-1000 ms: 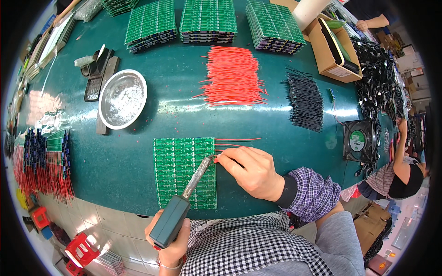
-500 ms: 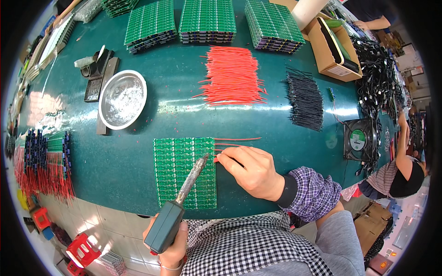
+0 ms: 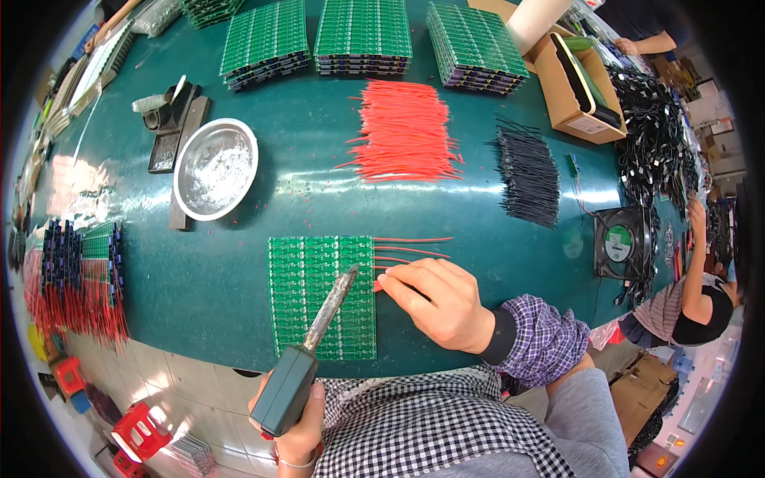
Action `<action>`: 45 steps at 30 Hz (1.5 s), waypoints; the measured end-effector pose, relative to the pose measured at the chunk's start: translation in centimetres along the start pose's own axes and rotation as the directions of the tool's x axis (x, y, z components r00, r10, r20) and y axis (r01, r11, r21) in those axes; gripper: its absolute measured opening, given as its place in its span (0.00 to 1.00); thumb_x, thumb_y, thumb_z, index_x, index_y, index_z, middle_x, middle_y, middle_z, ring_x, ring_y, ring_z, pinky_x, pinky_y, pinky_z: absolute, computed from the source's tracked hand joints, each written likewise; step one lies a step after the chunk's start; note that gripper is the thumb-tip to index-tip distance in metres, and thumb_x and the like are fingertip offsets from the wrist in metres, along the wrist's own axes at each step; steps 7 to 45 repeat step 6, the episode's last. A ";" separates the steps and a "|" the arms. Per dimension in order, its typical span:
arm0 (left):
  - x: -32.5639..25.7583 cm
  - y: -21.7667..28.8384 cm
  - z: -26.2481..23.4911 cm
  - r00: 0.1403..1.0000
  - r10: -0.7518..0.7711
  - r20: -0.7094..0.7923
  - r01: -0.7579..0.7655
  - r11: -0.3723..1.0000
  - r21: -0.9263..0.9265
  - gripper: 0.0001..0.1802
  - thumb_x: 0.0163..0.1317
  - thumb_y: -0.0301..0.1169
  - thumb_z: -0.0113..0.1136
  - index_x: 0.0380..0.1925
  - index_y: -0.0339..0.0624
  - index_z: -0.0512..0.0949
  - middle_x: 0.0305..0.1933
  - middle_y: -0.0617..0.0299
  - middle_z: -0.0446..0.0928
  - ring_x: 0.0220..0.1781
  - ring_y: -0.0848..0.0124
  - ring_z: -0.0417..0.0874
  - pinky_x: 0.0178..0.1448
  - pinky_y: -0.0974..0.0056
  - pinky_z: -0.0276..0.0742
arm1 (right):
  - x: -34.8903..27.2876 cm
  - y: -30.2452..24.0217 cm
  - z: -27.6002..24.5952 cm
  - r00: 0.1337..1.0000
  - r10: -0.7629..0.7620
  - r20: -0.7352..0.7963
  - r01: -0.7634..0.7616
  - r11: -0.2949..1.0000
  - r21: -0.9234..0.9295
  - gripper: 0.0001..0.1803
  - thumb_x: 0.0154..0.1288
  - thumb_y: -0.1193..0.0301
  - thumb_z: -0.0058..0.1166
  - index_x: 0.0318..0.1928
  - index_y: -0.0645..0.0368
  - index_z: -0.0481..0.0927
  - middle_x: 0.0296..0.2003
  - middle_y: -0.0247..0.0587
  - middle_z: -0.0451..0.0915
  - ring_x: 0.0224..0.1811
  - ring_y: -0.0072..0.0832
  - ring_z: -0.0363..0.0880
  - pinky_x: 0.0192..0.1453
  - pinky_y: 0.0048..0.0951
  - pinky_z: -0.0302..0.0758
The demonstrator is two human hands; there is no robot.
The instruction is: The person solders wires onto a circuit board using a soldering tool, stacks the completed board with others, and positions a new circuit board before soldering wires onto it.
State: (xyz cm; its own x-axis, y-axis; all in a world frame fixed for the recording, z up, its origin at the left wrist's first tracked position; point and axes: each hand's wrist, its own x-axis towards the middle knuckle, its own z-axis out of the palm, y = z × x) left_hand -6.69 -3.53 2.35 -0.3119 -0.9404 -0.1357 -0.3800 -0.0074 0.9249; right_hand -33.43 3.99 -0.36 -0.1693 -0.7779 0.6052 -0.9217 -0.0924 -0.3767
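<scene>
A green circuit board panel of many small units lies flat near the table's front edge. My left hand is wrapped round the dark handle of a soldering iron, whose tip sits over the panel's right part; whether it touches is hard to see. At the panel's right edge, my right hand is closed in a pinch on red wires, their ends showing at the fingertips. Just above the fingers, several red wires stick out rightward from the panel's edge.
Beyond the panel lie a red wire pile, a black wire pile and a metal bowl. Board stacks stand at the back. Wired boards sit left; a fan and a co-worker are right.
My right hand has shifted slightly down along the panel's right edge, and more of a red wire shows above its fingers. The soldering iron has barely moved.
</scene>
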 end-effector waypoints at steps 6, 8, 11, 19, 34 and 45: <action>-0.1 0.0 -0.3 0.998 -0.049 0.045 0.048 0.999 0.025 0.16 0.46 0.21 0.74 0.38 0.30 0.86 0.34 0.53 0.84 0.32 0.62 0.84 0.39 0.63 0.78 | -0.1 -0.3 -0.2 0.991 0.059 0.120 -0.058 0.998 -0.014 0.12 0.59 0.76 0.64 0.45 0.63 0.85 0.40 0.38 0.84 0.37 0.30 0.84 0.37 0.29 0.80; -0.1 0.0 -0.3 0.998 -0.049 0.045 0.048 0.999 0.025 0.16 0.46 0.21 0.74 0.38 0.30 0.86 0.34 0.53 0.84 0.32 0.62 0.84 0.39 0.63 0.78 | -0.1 -0.3 -0.2 0.991 0.059 0.120 -0.058 0.998 -0.014 0.12 0.59 0.76 0.64 0.45 0.63 0.85 0.40 0.38 0.84 0.37 0.30 0.84 0.37 0.29 0.80; -0.1 0.0 -0.3 0.998 -0.049 0.045 0.048 0.999 0.025 0.16 0.46 0.21 0.74 0.38 0.30 0.86 0.34 0.53 0.84 0.32 0.62 0.84 0.39 0.63 0.78 | -0.1 -0.3 -0.2 0.991 0.059 0.120 -0.058 0.998 -0.014 0.12 0.59 0.76 0.64 0.45 0.63 0.85 0.40 0.38 0.84 0.37 0.30 0.84 0.37 0.29 0.80; -0.1 0.0 -0.3 0.998 -0.049 0.045 0.048 0.999 0.025 0.16 0.46 0.21 0.74 0.38 0.30 0.86 0.34 0.53 0.84 0.32 0.62 0.84 0.39 0.63 0.78 | -0.1 -0.3 -0.2 0.991 0.059 0.120 -0.058 0.998 -0.014 0.12 0.59 0.76 0.64 0.45 0.63 0.85 0.40 0.38 0.84 0.37 0.30 0.84 0.37 0.29 0.80; -0.1 0.0 -0.3 0.998 -0.049 0.045 0.048 0.999 0.025 0.16 0.46 0.21 0.74 0.38 0.30 0.86 0.34 0.53 0.84 0.32 0.62 0.84 0.39 0.63 0.78 | -0.1 -0.3 -0.2 0.991 0.059 0.120 -0.058 0.998 -0.014 0.12 0.59 0.76 0.64 0.45 0.63 0.85 0.40 0.38 0.84 0.37 0.30 0.84 0.37 0.29 0.80; -0.1 0.0 -0.3 0.998 -0.049 0.045 0.048 0.999 0.025 0.16 0.46 0.21 0.74 0.38 0.30 0.86 0.34 0.53 0.84 0.32 0.62 0.84 0.39 0.63 0.78 | -0.1 -0.3 -0.2 0.991 0.059 0.120 -0.058 0.998 -0.014 0.12 0.59 0.76 0.64 0.45 0.63 0.85 0.40 0.38 0.84 0.37 0.30 0.84 0.37 0.29 0.80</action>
